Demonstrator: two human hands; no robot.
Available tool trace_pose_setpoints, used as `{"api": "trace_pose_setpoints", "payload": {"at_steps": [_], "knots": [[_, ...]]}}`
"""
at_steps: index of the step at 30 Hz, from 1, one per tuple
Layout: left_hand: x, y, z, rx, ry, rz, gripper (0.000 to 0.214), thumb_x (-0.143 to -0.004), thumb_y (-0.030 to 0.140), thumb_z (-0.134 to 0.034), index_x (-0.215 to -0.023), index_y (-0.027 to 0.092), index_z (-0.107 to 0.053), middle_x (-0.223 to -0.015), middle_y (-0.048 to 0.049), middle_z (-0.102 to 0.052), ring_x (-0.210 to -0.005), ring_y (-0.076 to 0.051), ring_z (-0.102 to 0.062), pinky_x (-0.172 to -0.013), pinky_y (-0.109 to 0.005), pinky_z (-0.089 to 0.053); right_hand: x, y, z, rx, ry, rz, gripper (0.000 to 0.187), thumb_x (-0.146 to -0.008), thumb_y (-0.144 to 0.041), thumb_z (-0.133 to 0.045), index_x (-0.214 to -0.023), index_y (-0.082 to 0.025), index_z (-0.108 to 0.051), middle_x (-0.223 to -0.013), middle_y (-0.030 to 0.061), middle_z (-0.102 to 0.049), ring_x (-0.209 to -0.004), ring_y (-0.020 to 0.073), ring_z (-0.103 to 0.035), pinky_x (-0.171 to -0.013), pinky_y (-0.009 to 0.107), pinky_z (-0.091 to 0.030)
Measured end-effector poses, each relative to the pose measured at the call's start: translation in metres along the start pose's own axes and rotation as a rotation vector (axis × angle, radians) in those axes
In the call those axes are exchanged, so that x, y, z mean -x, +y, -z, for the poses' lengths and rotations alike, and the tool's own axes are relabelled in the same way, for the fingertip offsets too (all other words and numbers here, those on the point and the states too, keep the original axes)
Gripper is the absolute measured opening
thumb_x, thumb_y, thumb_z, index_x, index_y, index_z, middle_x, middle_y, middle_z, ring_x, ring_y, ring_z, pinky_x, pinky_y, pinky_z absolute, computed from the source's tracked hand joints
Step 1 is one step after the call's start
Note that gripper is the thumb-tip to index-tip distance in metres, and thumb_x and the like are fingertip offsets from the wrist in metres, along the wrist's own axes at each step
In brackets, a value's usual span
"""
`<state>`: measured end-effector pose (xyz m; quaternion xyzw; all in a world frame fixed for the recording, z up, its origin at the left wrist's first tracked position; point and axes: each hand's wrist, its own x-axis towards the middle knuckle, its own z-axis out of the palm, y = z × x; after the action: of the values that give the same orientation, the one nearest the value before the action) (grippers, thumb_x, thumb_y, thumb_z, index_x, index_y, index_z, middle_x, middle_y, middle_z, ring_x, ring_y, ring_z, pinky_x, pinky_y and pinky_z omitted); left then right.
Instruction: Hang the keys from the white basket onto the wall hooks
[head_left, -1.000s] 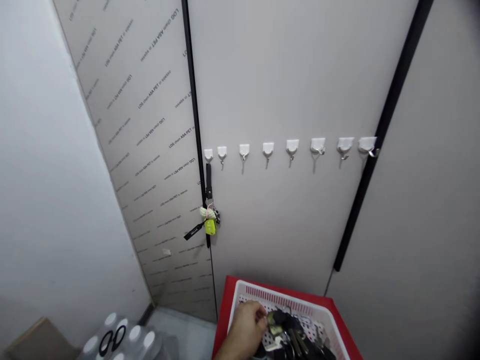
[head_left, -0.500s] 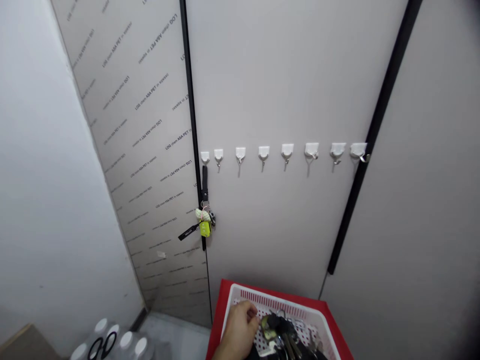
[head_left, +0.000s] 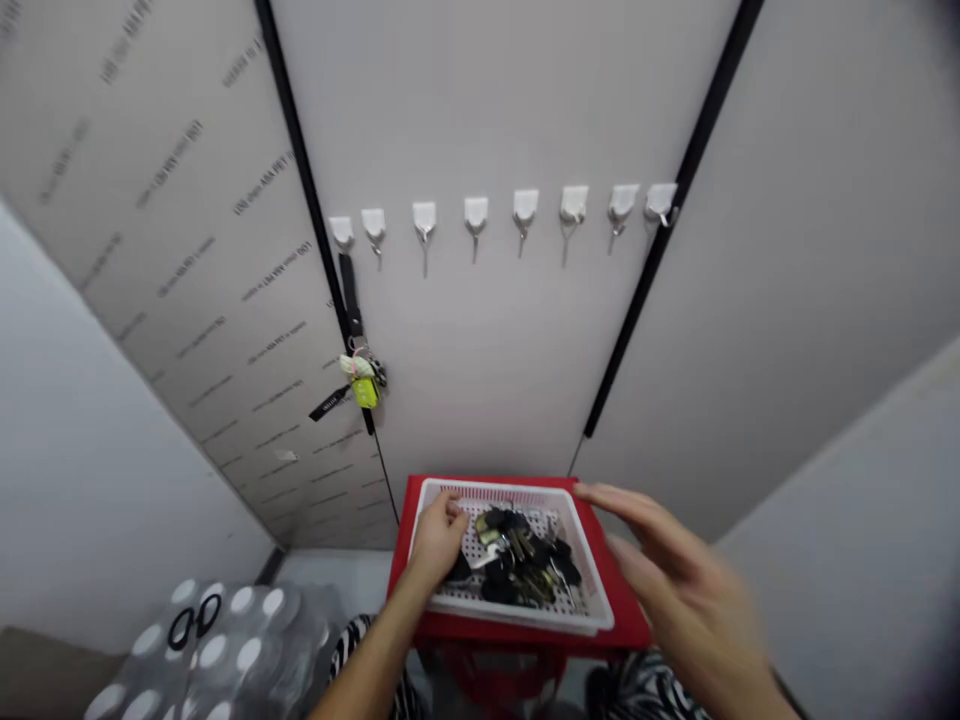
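Observation:
My left hand is over the left side of a white plastic basket, its fingers curled in. What they hold, if anything, is hidden. Keys with black heads and metal blades lie heaped in the basket, close to this hand. Off the basket's right edge, my right hand is in the air, blurred, with its fingers stretched out and nothing in them. A key bunch with a black strap and a yellow-green piece hangs from the leftmost wall hook.
The basket stands on a red stool. Above it, several white adhesive hooks run in a row across the grey wall panel. Wrapped bottles with white caps and a black handle stand at the lower left.
The view has tilted down and shifted right, so the whole basket shows. My right hand has come into view at the right. My left hand stays at the basket's left side.

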<state>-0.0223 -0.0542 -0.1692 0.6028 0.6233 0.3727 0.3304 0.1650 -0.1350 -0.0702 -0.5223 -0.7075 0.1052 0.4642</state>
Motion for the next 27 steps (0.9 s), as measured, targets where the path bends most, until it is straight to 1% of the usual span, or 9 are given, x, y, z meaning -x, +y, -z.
{"api": "trace_pose_setpoints", "payload": {"at_steps": [3,6,10,16,18,20,22,24,27], "knots": [[-0.001,-0.001,-0.002,-0.028,-0.032,-0.005,0.02,-0.062,0.017,-0.042,-0.081,0.014,-0.048,-0.066,-0.0004,-0.051,-0.061,-0.009,-0.048,-0.059,-0.019,-0.037,0.004,0.035,-0.027,0.175,-0.229,-0.033,0.023,-0.065,-0.026,-0.044,-0.085,-0.02,-0.053,-0.089,0.0039,-0.055,-0.086,0.0159,-0.047,-0.075,0.03,-0.037],[-0.002,-0.007,-0.005,-0.035,-0.082,-0.057,0.018,-0.063,0.018,-0.042,-0.078,0.014,-0.049,-0.066,-0.0007,-0.053,-0.06,-0.008,-0.048,-0.059,-0.019,-0.037,0.014,0.063,-0.049,0.382,-0.416,-0.064,0.03,-0.06,-0.022,-0.049,-0.089,-0.02,-0.052,-0.096,0.0045,-0.053,-0.096,0.0196,-0.039,-0.081,0.035,-0.027],[-0.001,-0.013,-0.007,-0.081,-0.131,-0.152,0.019,-0.062,0.018,-0.043,-0.079,0.014,-0.049,-0.072,-0.0015,-0.054,-0.065,-0.009,-0.048,-0.062,-0.02,-0.037,0.012,0.069,-0.063,0.52,-0.529,-0.099,0.035,-0.059,-0.024,-0.051,-0.095,-0.023,-0.049,-0.097,0.0034,-0.052,-0.097,0.0203,-0.036,-0.083,0.037,-0.017],[0.003,-0.001,-0.009,-0.244,-0.194,-0.283,0.038,-0.059,0.019,-0.048,-0.097,0.019,-0.044,-0.095,-0.0027,-0.05,-0.084,-0.013,-0.044,-0.075,-0.023,-0.032,-0.007,0.058,-0.07,0.541,-0.565,-0.064,0.021,-0.064,-0.026,-0.046,-0.084,-0.024,-0.053,-0.082,0.0022,-0.056,-0.084,0.0187,-0.042,-0.075,0.035,-0.02],[0.002,0.002,-0.012,-0.294,-0.211,-0.306,0.043,-0.058,0.016,-0.048,-0.101,0.019,-0.041,-0.096,-0.0028,-0.05,-0.087,-0.013,-0.042,-0.077,-0.023,-0.03,-0.014,0.06,-0.067,0.489,-0.631,-0.041,0.02,-0.064,-0.025,-0.045,-0.083,-0.026,-0.053,-0.079,0.0003,-0.057,-0.08,0.0169,-0.044,-0.072,0.033,-0.022],[0.0,0.003,-0.014,-0.335,-0.222,-0.296,0.038,-0.059,0.012,-0.045,-0.096,0.019,-0.045,-0.089,-0.0024,-0.052,-0.084,-0.013,-0.044,-0.075,-0.023,-0.031,-0.022,0.064,-0.063,0.513,-0.667,-0.023,0.02,-0.065,-0.022,-0.043,-0.082,-0.024,-0.053,-0.078,0.0014,-0.058,-0.078,0.0167,-0.045,-0.07,0.032,-0.023],[-0.003,0.002,-0.015,-0.353,-0.228,-0.262,0.029,-0.061,0.01,-0.04,-0.086,0.018,-0.05,-0.08,-0.0017,-0.055,-0.077,-0.012,-0.046,-0.071,-0.021,-0.033,-0.029,0.068,-0.064,0.634,-0.651,-0.02,0.019,-0.065,-0.019,-0.041,-0.079,-0.02,-0.055,-0.078,0.0057,-0.058,-0.079,0.0189,-0.045,-0.071,0.034,-0.022],[-0.004,0.0,-0.015,-0.349,-0.222,-0.239,0.024,-0.063,0.011,-0.036,-0.078,0.018,-0.053,-0.076,-0.0012,-0.055,-0.073,-0.011,-0.047,-0.068,-0.021,-0.033,-0.034,0.071,-0.069,0.753,-0.619,-0.009,0.019,-0.066,-0.016,-0.039,-0.074,-0.016,-0.056,-0.076,0.009,-0.058,-0.08,0.0211,-0.045,-0.073,0.038,-0.02],[-0.002,-0.001,-0.013,-0.341,-0.206,-0.231,0.023,-0.064,0.012,-0.034,-0.076,0.018,-0.053,-0.075,-0.0012,-0.056,-0.073,-0.011,-0.047,-0.067,-0.021,-0.033,-0.034,0.073,-0.08,0.811,-0.604,0.013,0.018,-0.066,-0.015,-0.039,-0.068,-0.015,-0.057,-0.074,0.0099,-0.058,-0.079,0.0223,-0.044,-0.072,0.039,-0.02]]}}
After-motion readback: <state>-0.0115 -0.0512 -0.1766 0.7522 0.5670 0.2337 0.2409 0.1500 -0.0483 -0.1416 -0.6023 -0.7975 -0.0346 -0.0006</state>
